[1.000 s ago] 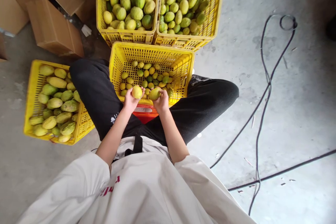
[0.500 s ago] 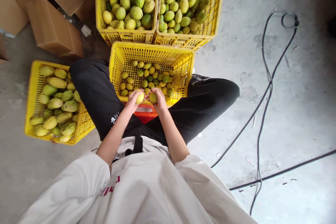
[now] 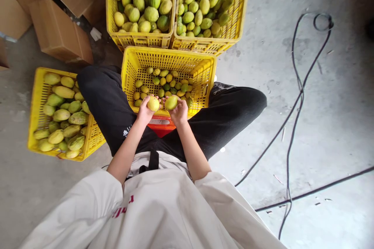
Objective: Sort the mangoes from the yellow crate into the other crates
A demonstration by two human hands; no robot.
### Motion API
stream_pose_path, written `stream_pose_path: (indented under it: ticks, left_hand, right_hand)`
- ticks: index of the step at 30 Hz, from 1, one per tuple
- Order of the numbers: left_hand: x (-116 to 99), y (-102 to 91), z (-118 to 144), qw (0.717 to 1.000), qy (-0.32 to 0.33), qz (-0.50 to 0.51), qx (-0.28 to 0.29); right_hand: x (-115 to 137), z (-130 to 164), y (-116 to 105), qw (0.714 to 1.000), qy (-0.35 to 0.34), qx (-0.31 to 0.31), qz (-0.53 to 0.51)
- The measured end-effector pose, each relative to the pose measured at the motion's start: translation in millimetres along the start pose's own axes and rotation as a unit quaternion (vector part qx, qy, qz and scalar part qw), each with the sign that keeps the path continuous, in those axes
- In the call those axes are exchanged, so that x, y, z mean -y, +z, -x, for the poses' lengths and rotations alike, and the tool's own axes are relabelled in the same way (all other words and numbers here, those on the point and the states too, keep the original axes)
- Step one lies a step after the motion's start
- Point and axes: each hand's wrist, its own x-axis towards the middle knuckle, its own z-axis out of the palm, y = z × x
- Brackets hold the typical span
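My left hand (image 3: 144,112) is closed around a yellow lemon (image 3: 153,104). A greener lemon (image 3: 171,102) rests in my right hand (image 3: 180,113), its fingers curled around the fruit. Both hands are close together with the lemons side by side, over the near rim of a yellow plastic crate (image 3: 201,62) between my knees. Smaller yellow and green lemons (image 3: 166,86) lie on the bottom of that crate. Something red (image 3: 159,126) shows beneath its near side.
Two fuller crates of lemons (image 3: 140,41) (image 3: 210,44) stand just beyond. At my left is another crate (image 3: 32,116) with larger, longer fruit. Cardboard boxes (image 3: 58,27) lie at the upper left. A black cable (image 3: 300,93) loops across the concrete floor at right.
Both hands have turned and opened up a little, so more of each lemon shows. The two lemons have shifted slightly up. The crates look unchanged.
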Motion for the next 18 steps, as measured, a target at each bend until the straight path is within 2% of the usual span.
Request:
stream_pose_path:
  ticks: [7,12,18]
  left_hand:
    - [1.5,-3.2,-5.6,1.0,-0.011,-0.021,-0.018]
    - [9.7,-5.4,-11.0,0.99,-0.029,-0.108,-0.081]
    - [11.5,1.7,-1.5,0.984,-0.007,-0.174,-0.048]
  right_hand:
    - [2.3,8.0,1.8,0.999,-0.001,0.033,0.027]
    - [-1.8,8.3,-0.4,0.986,0.018,0.08,0.147]
    - [-4.2,5.8,-4.6,0.981,0.002,0.087,0.175]
